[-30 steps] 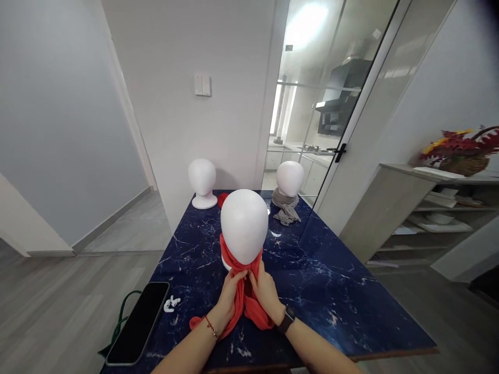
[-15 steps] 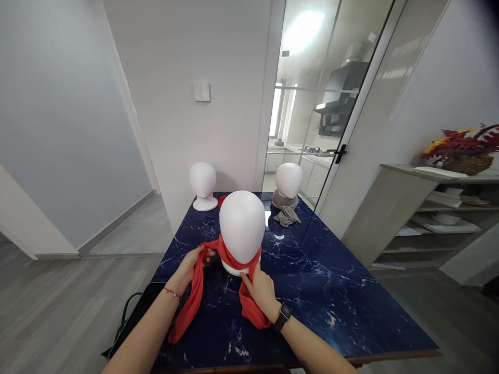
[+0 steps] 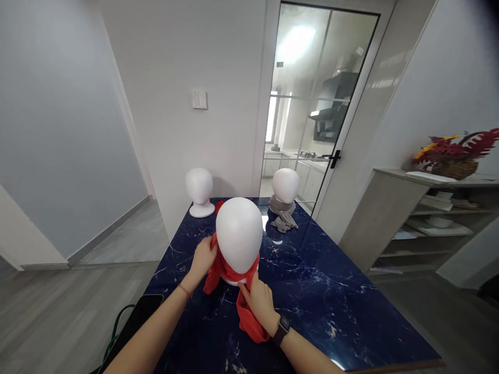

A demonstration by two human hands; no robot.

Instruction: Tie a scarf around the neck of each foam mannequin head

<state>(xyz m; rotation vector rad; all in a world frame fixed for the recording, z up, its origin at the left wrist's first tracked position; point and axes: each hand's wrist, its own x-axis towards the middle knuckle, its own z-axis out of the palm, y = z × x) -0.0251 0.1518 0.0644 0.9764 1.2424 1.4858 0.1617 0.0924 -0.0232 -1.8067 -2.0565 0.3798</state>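
A white mannequin head [image 3: 239,234] stands upright close in front of me, with a red scarf [image 3: 249,322] around its neck. On the head's left side, my left hand [image 3: 204,256] is closed on the scarf, and a length of it hangs below the fingers. My right hand [image 3: 260,298] pinches the scarf at the front right of the neck; the loose end lies on the table below it. The back of the neck is hidden behind the head.
A bare white mannequin head [image 3: 199,189] stands at the back left of the blue marbled table [image 3: 312,291]. At the back right another head [image 3: 286,185] wears a grey scarf [image 3: 284,215]. A red item [image 3: 219,206] lies partly hidden between them. A black object [image 3: 144,317] is by the left edge.
My left hand has moved up and right, close to the head, carrying its scarf end, which hung longer at the left before. My right hand keeps its hold. The view has tilted slightly.
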